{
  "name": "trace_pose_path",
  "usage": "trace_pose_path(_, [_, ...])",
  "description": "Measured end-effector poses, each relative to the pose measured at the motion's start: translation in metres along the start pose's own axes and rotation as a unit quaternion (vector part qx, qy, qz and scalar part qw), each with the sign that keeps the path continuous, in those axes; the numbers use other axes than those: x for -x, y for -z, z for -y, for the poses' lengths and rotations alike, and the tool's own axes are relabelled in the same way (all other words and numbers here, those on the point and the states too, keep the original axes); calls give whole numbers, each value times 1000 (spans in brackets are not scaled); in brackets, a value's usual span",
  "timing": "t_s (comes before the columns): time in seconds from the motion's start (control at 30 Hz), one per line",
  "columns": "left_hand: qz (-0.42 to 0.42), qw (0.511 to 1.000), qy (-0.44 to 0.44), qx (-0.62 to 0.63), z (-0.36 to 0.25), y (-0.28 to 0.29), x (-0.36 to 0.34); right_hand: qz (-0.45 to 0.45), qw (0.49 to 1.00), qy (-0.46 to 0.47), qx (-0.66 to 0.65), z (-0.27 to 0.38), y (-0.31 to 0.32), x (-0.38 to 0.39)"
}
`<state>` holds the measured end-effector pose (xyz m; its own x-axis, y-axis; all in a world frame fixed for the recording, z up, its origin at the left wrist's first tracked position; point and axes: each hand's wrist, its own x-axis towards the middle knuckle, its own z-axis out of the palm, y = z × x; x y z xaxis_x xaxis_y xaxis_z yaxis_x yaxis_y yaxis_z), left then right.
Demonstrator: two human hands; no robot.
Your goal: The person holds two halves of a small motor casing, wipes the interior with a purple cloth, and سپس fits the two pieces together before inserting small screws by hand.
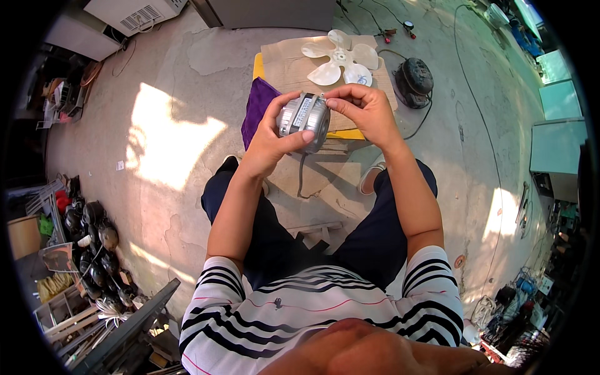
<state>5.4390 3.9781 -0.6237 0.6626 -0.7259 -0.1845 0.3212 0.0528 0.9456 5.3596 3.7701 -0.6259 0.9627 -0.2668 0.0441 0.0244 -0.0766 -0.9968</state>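
My left hand (275, 134) is wrapped around a silver fan motor (306, 117) with a label on its side, held up above the near edge of a low work surface. A grey cable (301, 175) hangs down from the motor. My right hand (365, 112) pinches at the motor's right end, thumb and index finger together; what they grip there is too small to make out. Just beyond the hands, a white five-bladed fan blade (339, 57) lies on a sheet of cardboard (281, 56).
A purple cloth (259, 106) drapes over the surface's left side. Right of it, a black compressor (414, 82) stands on the concrete floor with a cable. Gauges with hoses (408, 26) lie farther back. Heaped black compressors (97, 244) fill the left side; teal cabinets (556, 144) stand right.
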Motion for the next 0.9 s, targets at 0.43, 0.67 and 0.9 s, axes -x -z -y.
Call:
trace_pose_path(0.43, [-22, 999, -28, 4, 5, 6, -1, -47, 974, 155, 160, 13, -12, 7])
trace_pose_path(0.67, [-14, 999, -39, 20, 4, 8, 0, -75, 946, 203, 243, 4, -16, 6])
trace_pose_path(0.9, [-10, 999, -40, 25, 4, 10, 1, -82, 921, 223, 309, -5, -14, 6])
